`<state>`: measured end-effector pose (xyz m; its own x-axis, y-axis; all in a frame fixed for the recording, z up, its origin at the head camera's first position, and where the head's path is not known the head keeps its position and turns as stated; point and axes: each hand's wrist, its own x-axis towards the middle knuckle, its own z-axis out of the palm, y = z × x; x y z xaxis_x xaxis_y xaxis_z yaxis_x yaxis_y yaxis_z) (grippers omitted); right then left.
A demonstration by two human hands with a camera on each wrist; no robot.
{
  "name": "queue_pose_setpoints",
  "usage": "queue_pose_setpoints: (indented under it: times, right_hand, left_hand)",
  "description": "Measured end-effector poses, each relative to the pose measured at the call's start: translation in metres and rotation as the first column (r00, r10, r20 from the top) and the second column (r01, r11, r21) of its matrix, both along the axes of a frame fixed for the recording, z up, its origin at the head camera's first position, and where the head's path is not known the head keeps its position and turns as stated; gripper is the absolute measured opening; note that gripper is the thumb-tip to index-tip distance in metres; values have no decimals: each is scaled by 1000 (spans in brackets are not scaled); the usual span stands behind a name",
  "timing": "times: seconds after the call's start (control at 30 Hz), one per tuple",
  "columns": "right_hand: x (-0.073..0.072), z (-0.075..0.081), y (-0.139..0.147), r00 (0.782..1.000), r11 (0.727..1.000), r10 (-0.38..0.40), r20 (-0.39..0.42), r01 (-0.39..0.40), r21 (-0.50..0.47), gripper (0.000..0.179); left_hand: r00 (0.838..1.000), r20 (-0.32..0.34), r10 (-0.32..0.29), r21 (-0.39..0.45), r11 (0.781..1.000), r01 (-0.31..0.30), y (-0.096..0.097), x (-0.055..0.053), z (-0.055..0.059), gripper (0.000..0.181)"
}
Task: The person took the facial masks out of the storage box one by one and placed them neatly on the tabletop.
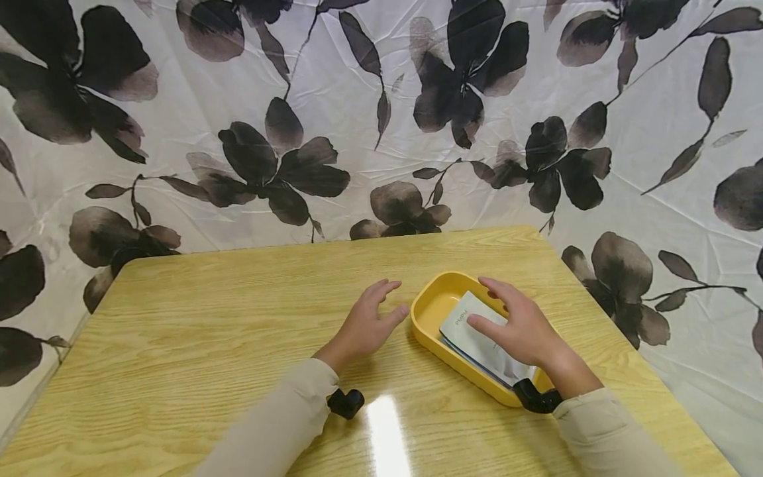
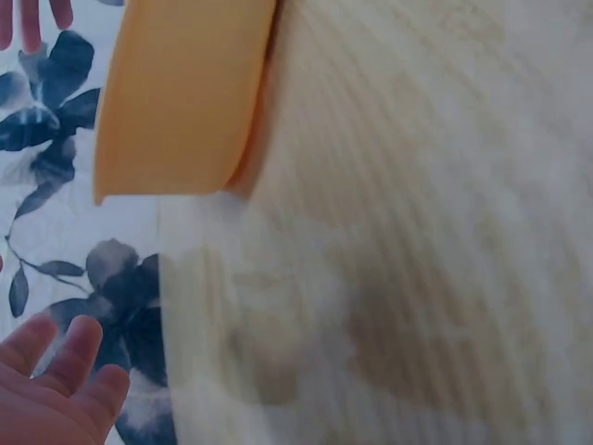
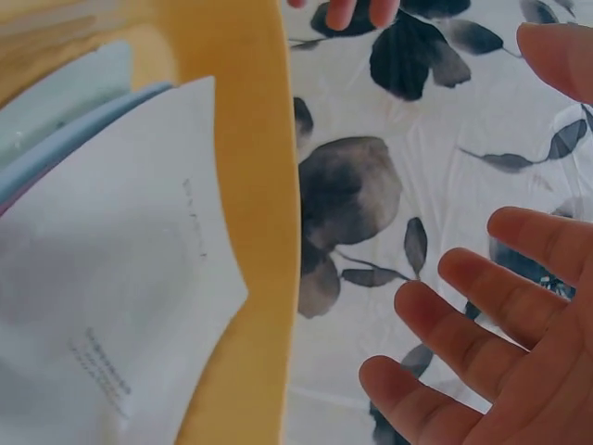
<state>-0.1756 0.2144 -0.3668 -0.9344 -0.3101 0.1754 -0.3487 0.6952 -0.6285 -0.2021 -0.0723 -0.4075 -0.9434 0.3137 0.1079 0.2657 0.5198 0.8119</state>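
A yellow plastic basket (image 1: 428, 333) sits on the right part of the table, with a small stack of thin booklets inside. The top booklet (image 1: 471, 326) has a pale cover with small print. In the right wrist view, a white booklet (image 3: 120, 269) lies beside a blue edge and another pale one. My left hand (image 1: 365, 328) is just left of the basket, fingers spread and holding nothing. Over the basket's right side hovers my right hand (image 1: 527, 330), its fingers loosely extended and nothing in its grasp. It covers part of the booklets in the head view.
The wood-grain table (image 1: 226, 331) reaches back to a white cloth (image 1: 357, 119) printed with dark flowers, which hangs behind and to the sides. A black wrist camera (image 1: 346, 403) is on the left wrist, and another (image 1: 536, 397) on the right.
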Motion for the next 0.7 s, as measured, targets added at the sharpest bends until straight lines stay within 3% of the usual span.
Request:
queue_pose_setpoints:
  times: [0.3, 0.7]
  right_hand:
    - [9, -8, 9, 1000, 999, -28, 6, 29, -26, 70]
    - [20, -22, 19, 1000, 999, -28, 9, 28, -43, 70]
  left_hand:
    - [1000, 16, -25, 35, 999, 24, 10, 4, -12, 54]
    - [998, 28, -60, 18, 998, 59, 19, 9, -22, 43]
